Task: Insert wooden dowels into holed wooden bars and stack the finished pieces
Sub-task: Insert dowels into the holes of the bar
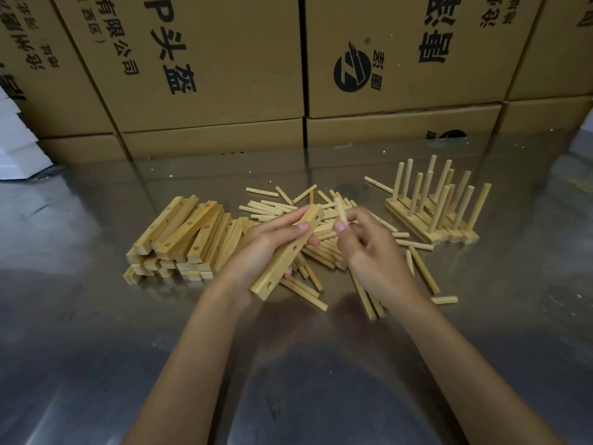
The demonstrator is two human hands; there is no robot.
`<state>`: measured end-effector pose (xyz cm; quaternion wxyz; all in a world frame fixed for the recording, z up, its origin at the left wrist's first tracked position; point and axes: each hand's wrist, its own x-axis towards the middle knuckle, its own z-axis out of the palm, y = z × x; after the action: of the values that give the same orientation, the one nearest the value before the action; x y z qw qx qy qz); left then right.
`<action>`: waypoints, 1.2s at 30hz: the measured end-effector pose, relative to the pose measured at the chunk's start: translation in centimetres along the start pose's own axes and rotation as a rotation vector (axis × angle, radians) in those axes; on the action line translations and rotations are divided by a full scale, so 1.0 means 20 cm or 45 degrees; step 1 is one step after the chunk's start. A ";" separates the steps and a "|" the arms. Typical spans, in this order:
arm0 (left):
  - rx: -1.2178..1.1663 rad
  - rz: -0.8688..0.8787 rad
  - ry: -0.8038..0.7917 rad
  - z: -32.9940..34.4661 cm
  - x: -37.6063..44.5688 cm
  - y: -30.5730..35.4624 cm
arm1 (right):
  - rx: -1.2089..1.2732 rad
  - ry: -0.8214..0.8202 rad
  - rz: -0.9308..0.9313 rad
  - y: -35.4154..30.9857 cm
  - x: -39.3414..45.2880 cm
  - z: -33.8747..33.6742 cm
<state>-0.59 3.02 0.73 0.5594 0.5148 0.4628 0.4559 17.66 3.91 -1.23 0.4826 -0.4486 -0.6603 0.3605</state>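
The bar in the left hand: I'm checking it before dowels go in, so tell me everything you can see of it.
The bar is a pale wooden strip, square-edged, with round holes along its upper face, all that show being empty. The left hand grips it from below, thumb across the top, holding it above the steel table, slanting away to the right. Its far end lies close to the dowel pinched in the right hand.

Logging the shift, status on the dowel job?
Left hand grips holed bar. Right hand pinches dowel, not yet inserted. Nothing in the way.
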 end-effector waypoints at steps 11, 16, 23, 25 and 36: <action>0.260 0.080 0.080 0.02 -0.01 0.00 | -0.764 0.113 -0.380 0.05 -0.01 0.00; 0.400 0.110 0.067 0.02 -0.01 -0.01 | -0.811 0.130 -0.358 0.05 -0.01 -0.01; 0.372 0.098 -0.004 -0.01 0.00 -0.01 | -0.333 0.029 -0.077 0.02 -0.02 0.01; 0.315 0.105 -0.010 -0.02 0.00 0.00 | -0.191 0.011 -0.035 0.00 -0.02 0.01; -0.262 0.104 0.449 -0.19 0.01 0.04 | -0.395 0.080 0.010 0.04 0.01 0.10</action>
<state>-4.28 3.77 1.29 0.5006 0.3855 0.4832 0.6061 15.96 4.20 -2.38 0.4263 -0.5315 -0.6908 0.2419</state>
